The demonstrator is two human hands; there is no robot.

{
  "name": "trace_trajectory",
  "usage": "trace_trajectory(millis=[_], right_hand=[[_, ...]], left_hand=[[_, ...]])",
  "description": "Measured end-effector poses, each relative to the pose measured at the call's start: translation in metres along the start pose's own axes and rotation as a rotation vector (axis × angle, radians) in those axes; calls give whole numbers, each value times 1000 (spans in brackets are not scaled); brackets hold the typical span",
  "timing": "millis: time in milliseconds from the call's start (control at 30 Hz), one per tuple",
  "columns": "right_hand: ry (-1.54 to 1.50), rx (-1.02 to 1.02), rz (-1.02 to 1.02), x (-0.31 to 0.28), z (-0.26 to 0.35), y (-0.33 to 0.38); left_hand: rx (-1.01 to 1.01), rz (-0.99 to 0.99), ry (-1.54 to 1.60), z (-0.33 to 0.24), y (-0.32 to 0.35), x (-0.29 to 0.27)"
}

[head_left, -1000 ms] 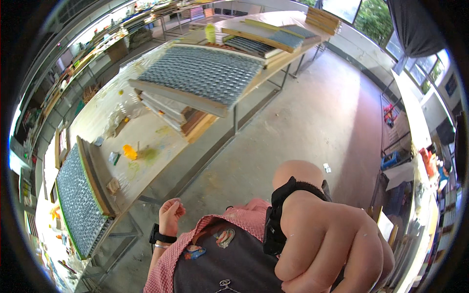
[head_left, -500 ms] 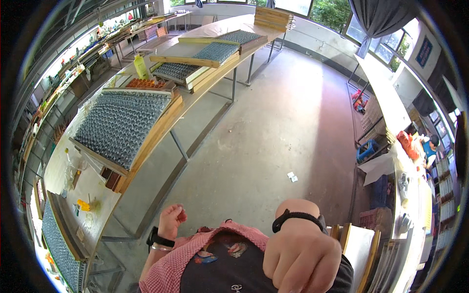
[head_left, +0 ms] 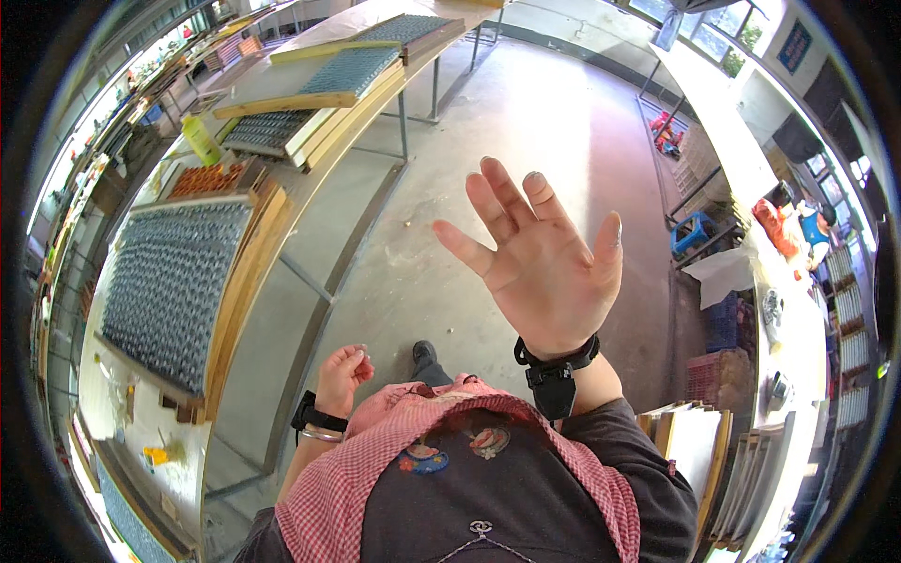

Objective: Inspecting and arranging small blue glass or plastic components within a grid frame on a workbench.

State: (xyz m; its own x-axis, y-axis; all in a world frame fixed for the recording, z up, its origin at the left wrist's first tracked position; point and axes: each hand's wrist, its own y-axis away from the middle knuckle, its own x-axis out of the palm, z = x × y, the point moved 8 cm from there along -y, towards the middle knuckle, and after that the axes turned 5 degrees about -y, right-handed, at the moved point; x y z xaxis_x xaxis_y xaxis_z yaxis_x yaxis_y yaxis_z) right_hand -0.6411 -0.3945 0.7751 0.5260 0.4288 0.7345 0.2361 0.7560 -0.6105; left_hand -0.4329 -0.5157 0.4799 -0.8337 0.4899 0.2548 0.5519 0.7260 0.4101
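Observation:
My right hand (head_left: 542, 267) is raised in front of me, its palm toward me and fingers spread, with nothing in it. A black strap with a buckle (head_left: 554, 375) circles that wrist. Lower and to the left, my left hand (head_left: 343, 380) hangs beside my red checked apron (head_left: 324, 474), fingers curled in loosely; I see nothing held in them. That wrist carries a black band (head_left: 314, 415) and a silver bangle (head_left: 322, 434). Neither hand touches any of the things on the tables. Nearest on the left lies a tray of small grey-blue pieces (head_left: 174, 286) in rows.
A long table (head_left: 361, 141) on the left bears more wood-edged trays (head_left: 352, 70), a box of orange pieces (head_left: 206, 178) and a yellow-green bottle (head_left: 200, 141). Stacked boards (head_left: 694, 460) lean at my right. Beyond them are a blue stool (head_left: 693, 233) and a person (head_left: 817, 230).
My right hand has swung up and away from my body, from a downward curled pose to a spread palm. The view has shifted, and my foot now shows below.

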Motion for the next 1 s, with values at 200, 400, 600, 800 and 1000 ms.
trace_trajectory(millis=[200,400,600,800,1000], right_hand=[[43,-49,37,-41,24,-68],[87,-113,130,-66,53,-127],[310,-183,268,-61,90,-147],[397,-226,885,12,133,-151],[480,-305,1483,38,194,-156]], left_hand=[[-2,64,46,-43,-96,25],[28,115,22,-91,-190,44],[46,150,-101,-114,-242,78],[-47,161,-52,-102,-276,79],[-69,151,-166,-138,-324,159]])
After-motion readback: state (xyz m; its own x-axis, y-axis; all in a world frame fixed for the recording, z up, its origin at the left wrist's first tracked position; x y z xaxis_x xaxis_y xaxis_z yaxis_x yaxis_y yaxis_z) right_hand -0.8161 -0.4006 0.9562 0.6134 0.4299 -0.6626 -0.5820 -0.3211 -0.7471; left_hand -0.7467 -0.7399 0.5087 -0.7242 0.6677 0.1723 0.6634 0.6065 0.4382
